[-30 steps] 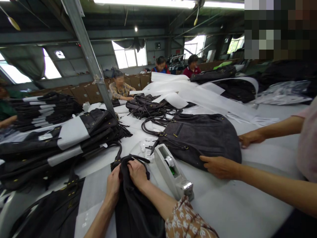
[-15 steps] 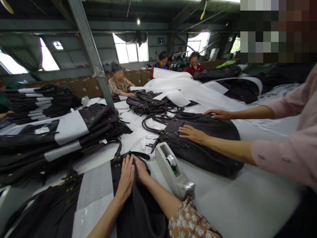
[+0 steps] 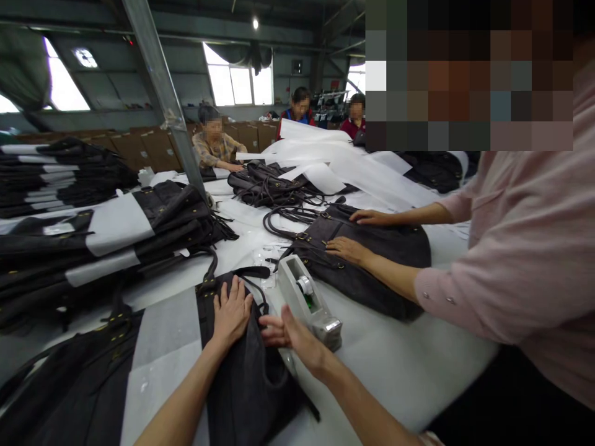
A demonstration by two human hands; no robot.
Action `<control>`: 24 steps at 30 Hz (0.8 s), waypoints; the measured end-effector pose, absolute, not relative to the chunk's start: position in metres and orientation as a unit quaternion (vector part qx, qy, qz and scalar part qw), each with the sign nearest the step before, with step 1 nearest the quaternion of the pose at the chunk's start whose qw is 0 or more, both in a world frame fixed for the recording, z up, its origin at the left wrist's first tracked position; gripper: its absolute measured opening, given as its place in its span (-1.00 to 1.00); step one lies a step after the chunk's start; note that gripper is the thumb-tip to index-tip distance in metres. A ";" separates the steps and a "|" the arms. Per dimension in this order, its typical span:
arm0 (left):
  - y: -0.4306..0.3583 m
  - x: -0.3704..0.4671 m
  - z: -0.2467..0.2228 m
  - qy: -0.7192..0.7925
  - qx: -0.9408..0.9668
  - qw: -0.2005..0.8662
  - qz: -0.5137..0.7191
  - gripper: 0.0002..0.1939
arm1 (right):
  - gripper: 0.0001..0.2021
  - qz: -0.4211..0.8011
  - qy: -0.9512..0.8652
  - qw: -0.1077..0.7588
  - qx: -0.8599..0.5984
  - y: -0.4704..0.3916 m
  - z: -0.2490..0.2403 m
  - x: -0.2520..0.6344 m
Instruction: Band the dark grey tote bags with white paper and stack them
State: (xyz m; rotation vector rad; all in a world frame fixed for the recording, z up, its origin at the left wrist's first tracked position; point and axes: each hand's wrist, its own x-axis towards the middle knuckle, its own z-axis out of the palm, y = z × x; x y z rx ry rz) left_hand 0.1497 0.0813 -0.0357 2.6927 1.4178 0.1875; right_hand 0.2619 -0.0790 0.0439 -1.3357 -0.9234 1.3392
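A black bag (image 3: pixel 251 378) lies flat before me, with a white foam sheet (image 3: pixel 165 347) wrapped across its middle. My left hand (image 3: pixel 233 310) rests on the bag's upper part, just right of the sheet, fingers spread. Beside the bag's right edge is my right hand (image 3: pixel 290 334), thumb up and fingers apart, holding nothing; whether its fingertips touch the cloth I cannot tell. A dark strap (image 3: pixel 251 272) reaches out past the bag's top. Just beyond my right hand stands a grey tape dispenser (image 3: pixel 297 279).
Stacked black bags (image 3: pixel 186 214) fill the left side. Across the table, a co-worker in a pink sleeve (image 3: pixel 446 291) has both hands on another black bag (image 3: pixel 372 260). White foam sheets (image 3: pixel 320 148) are heaped behind. A metal post (image 3: pixel 162 93) rises at the left; more people sit farther back.
My right hand has come away from the bag's top, moving right and opening. My left hand has flattened and spread on the bag. The view has turned somewhat to the right.
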 end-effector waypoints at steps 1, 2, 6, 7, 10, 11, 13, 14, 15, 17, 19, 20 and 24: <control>0.081 0.150 -0.035 0.463 0.884 0.044 0.054 -0.38 | -0.21 0.561 -0.419 0.485 -0.523 -0.098 0.055 0.259; 0.082 0.150 -0.034 0.460 0.885 0.043 0.047 -0.37 | -0.25 0.534 -0.460 0.472 -0.529 -0.113 0.062 0.255; 0.080 0.152 -0.029 0.455 0.890 0.039 0.025 -0.35 | -0.41 0.337 -0.495 0.436 -0.672 -0.143 0.049 0.227; 0.079 0.153 -0.028 0.456 0.889 0.035 0.024 -0.35 | -0.50 0.293 -0.483 0.443 -0.696 -0.146 0.036 0.220; 0.077 0.154 -0.030 0.466 0.884 0.024 0.035 -0.36 | -0.60 0.198 -0.498 0.457 -0.710 -0.156 0.000 0.213; 0.076 0.155 -0.031 0.468 0.882 0.023 0.041 -0.37 | -0.59 0.177 -0.524 0.450 -0.701 -0.159 -0.004 0.216; 0.076 0.155 -0.034 0.469 0.881 0.021 0.054 -0.38 | -0.51 0.152 -0.600 0.405 -0.673 -0.161 0.006 0.227; 0.076 0.155 -0.035 0.469 0.881 0.020 0.061 -0.38 | -0.42 0.145 -0.645 0.371 -0.652 -0.158 0.020 0.233; 0.077 0.155 -0.035 0.468 0.881 0.020 0.066 -0.38 | -0.32 0.143 -0.689 0.330 -0.629 -0.153 0.037 0.238; 0.077 0.154 -0.035 0.467 0.881 0.019 0.070 -0.37 | -0.21 0.150 -0.765 0.248 -0.576 -0.137 0.070 0.243; 0.077 0.154 -0.034 0.466 0.882 0.022 0.070 -0.36 | -0.21 0.146 -0.808 0.193 -0.537 -0.125 0.083 0.242; 0.077 0.153 -0.033 0.465 0.882 0.025 0.070 -0.36 | -0.24 0.134 -0.816 0.184 -0.532 -0.122 0.078 0.240; 0.077 0.154 -0.030 0.461 0.883 0.044 0.076 -0.34 | -0.63 0.041 -0.799 0.227 -0.556 -0.135 0.004 0.241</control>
